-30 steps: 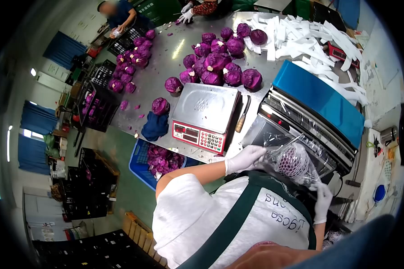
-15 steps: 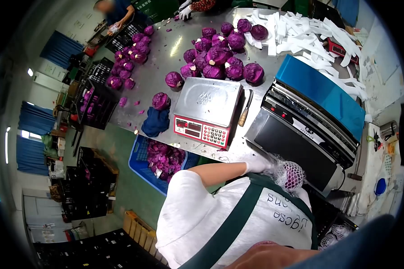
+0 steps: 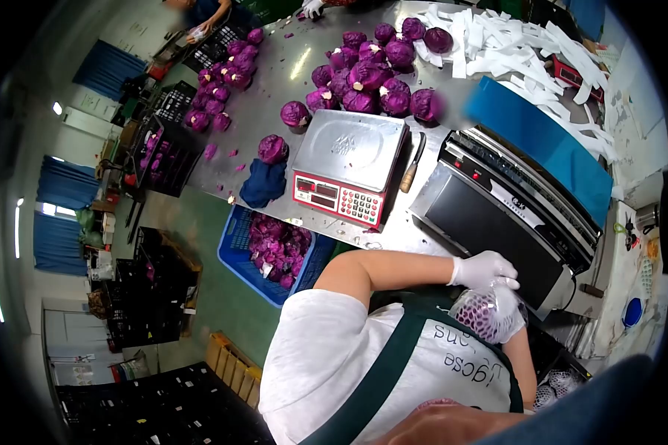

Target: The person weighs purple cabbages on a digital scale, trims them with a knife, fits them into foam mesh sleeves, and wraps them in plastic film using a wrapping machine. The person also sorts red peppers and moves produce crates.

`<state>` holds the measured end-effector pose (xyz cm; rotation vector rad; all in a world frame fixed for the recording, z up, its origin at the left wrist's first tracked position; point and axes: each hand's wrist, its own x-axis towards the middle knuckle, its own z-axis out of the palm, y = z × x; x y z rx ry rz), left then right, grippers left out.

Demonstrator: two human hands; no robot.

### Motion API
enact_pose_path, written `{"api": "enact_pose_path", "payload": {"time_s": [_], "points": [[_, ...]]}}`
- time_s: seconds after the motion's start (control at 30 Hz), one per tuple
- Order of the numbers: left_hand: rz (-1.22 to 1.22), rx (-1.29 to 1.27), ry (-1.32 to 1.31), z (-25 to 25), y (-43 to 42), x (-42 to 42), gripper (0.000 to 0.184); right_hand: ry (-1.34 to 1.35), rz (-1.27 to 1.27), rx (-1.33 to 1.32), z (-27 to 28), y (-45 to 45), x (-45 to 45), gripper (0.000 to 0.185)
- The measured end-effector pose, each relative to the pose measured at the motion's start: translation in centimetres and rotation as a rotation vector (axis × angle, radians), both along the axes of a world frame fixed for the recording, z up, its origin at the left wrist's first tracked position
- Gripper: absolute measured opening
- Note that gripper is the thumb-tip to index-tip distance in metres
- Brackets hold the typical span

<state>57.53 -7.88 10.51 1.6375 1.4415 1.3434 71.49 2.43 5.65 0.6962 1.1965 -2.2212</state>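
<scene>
Left hand (image 3: 486, 271): shifted across, above cabbage (image 3: 475, 313); fingers seemingly pinched on wrap (image 3: 463, 298). Right hand (image 3: 508, 314): fingers clamped round cabbage. Step, apparently: gathering wrap; next move calls for steady tension.

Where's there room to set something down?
The table shows bare steel between the side cabbages and the central pile. The scale pan and the dark machine plate, this side of its blue cover, are bare too. It's crowded in that pile, among the white strips, and where the left hand and right hand handle a netted cabbage.
</scene>
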Motion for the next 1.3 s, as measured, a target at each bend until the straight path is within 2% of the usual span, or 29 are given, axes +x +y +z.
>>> {"api": "enact_pose_path", "payload": {"time_s": [0.1, 0.17, 0.23, 0.27, 0.3, 0.37, 0.4, 0.43, 0.5, 0.57, 0.63, 0.7, 0.77, 0.8, 0.83, 0.9, 0.97, 1.03, 1.07, 1.1, 1.13, 1.17, 1.23, 1.3], "points": [[-0.155, 0.102, 0.130, 3.8, 0.3, -0.4, 0.041, 0.057, -0.053, 0.070, 0.6, -0.5, -0.8, 0.030], [-0.242, -0.012, 0.160, 6.9, -0.7, -0.6, 0.032, 0.083, -0.101, 0.106, 1.0, -1.6, -1.1, 0.030], [-0.358, -0.031, 0.083, 8.8, -1.9, -0.3, 0.035, 0.097, -0.152, 0.128, 1.2, -3.2, -1.1, 0.030], [-0.457, -0.019, -0.034, 8.8, -2.4, 0.2, 0.043, 0.106, -0.174, 0.133, 1.3, -4.2, -1.2, 0.030], [-0.544, 0.031, -0.047, 8.5, -2.9, 0.6, 0.042, 0.108, -0.194, 0.136, 1.3, -5.3, -1.3, 0.030], [-0.707, -0.139, -0.373, 8.2, -5.1, 1.0, 0.042, 0.106, -0.233, 0.130, 1.2, -7.7, -1.0, 0.030], [-0.809, -0.199, -0.659, 8.2, -6.5, 1.3, 0.044, 0.105, -0.249, 0.127, 1.1, -9.0, -0.8, 0.030], [-0.825, -0.393, -0.799, 8.1, -7.9, 0.9, 0.047, 0.102, -0.264, 0.122, 1.0, -10.1, -0.4, 0.031], [-0.798, -0.485, -0.817, 8.5, -10.7, 0.1, 0.050, 0.096, -0.296, 0.111, 0.5, -12.8, -0.3, 0.031], [-0.714, -0.449, -0.840, 7.2, -13.0, 0.1, 0.053, 0.103, -0.326, 0.122, 0.1, -15.1, -0.3, 0.031], [-0.729, -0.454, -0.847, 5.6, -14.5, 0.1, 0.055, 0.125, -0.367, 0.169, -0.4, -16.5, -0.1, 0.031], [-0.632, -0.416, -0.761, 4.1, -15.9, 0.5, 0.050, 0.201, -0.383, 0.299, -1.0, -17.8, -0.2, 0.031], [-0.472, -0.590, -0.914, 3.5, -17.4, 1.2, 0.046, 0.329, -0.440, 0.480, -1.5, -17.5, 0.3, 0.031], [-0.474, -0.634, -1.025, 4.0, -18.1, 1.3, 0.042, 0.334, -0.553, 0.440, -0.5, -17.6, 0.7, 0.031], [-0.471, -0.678, -1.137, 4.5, -18.9, 1.4, 0.039, 0.184, -0.820, 0.281, 4.9, -19.6, 0.4, 0.031], [-0.550, -0.738, -1.294, 2.5, -19.1, 2.1, 0.042, 0.224, -0.919, 0.199, 5.4, -18.7, 1.9, 0.032], [-0.616, -0.654, -1.305, 2.6, -19.6, 2.3, 0.044, 0.324, -0.988, 0.361, 8.4, -20.4, 3.1, 0.032], [-0.586, -0.577, -1.298, 2.9, -20.0, 3.2, 0.045, 0.436, -0.871, 0.575, 9.5, -21.2, 4.5, 0.040], [-0.637, -0.661, -1.582, 1.2, -20.1, 3.8, 0.038, 0.498, -0.811, 0.705, 10.3, -22.6, 4.5, 0.044], [-0.578, -0.738, -1.692, 0.4, -20.3, 3.9, 0.030, 0.559, -0.746, 0.835, 11.1, -23.7, 4.6, 0.049], [-0.574, -0.669, -1.767, -0.2, -20.3, 4.4, 0.028, 0.609, -0.584, 0.802, 12.0, -24.1, 4.9, 0.065], [-0.570, -0.598, -1.839, -0.4, -20.3, 5.2, 0.026, 0.585, -0.463, 0.827, 11.9, -24.4, 5.3, 0.073], [-0.528, -0.462, -1.888, -1.3, -20.4, 6.9, 0.024, 0.655, -0.382, 0.858, 11.6, -23.8, 6.0, 0.072], [-0.697, -0.357, -1.890, -2.4, -20.2, 7.2, 0.017, 0.715, -0.386, 0.795, 10.9, -23.4, 6.7, 0.065]]}}
